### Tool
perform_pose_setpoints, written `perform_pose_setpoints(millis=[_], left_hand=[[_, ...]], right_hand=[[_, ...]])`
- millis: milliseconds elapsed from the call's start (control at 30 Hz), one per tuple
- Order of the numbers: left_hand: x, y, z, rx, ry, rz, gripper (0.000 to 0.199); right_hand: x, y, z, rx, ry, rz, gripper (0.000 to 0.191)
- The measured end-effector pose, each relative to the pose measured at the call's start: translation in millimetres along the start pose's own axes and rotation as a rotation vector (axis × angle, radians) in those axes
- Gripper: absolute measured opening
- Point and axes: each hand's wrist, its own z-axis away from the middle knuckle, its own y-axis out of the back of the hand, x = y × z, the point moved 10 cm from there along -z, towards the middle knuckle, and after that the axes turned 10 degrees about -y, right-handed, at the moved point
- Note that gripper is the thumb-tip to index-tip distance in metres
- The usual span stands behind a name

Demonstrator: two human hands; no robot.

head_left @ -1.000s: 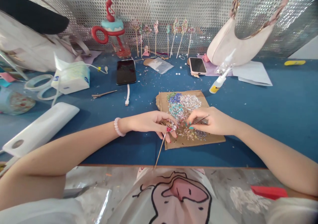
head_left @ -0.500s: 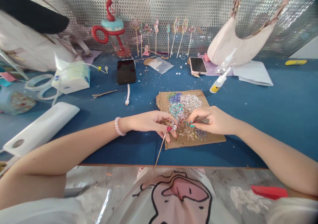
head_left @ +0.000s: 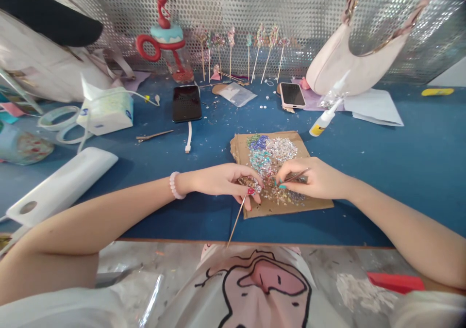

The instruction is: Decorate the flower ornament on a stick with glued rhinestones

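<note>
My left hand is closed around a gem-covered piece on a thin wooden stick, whose stick points down past the table edge. Its fingers partly hide the piece. In my right hand are brown tweezers, pinched between thumb and fingers, their tips low over the gems. Whether the tips grip anything is too small to tell. Under both hands lies a piece of cardboard, bearing piles of small gems in white, blue, green, teal and mixed colours.
Behind the cardboard are a glue bottle, two phones and a plastic bag. Several decorated sticks stand at the metal mesh. Tissues, tape rolls and a white device lie left; a handbag stands back right.
The whole view has shifted slightly. Both hands keep nearly the same pose over the cardboard, with the stick and tweezers still held.
</note>
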Motion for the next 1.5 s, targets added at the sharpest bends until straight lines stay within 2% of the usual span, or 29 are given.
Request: perform_pose_setpoints(millis=[433, 900, 1500], left_hand=[[0.5, 0.7, 0.3, -0.010, 0.008, -0.027, 0.027], [0.4, 5.0, -0.7, 0.009, 0.028, 0.042, 0.026], [0.1, 5.9, -1.2, 0.022, 0.036, 0.068, 0.026]], right_hand=[[-4.0, 1.0, -1.1, 0.113, 0.012, -0.063, 0.007], [-10.2, -4.4, -2.3, 0.109, 0.023, -0.040, 0.009], [-16.9, -0.4, 1.6, 0.120, 0.062, -0.008, 0.007]])
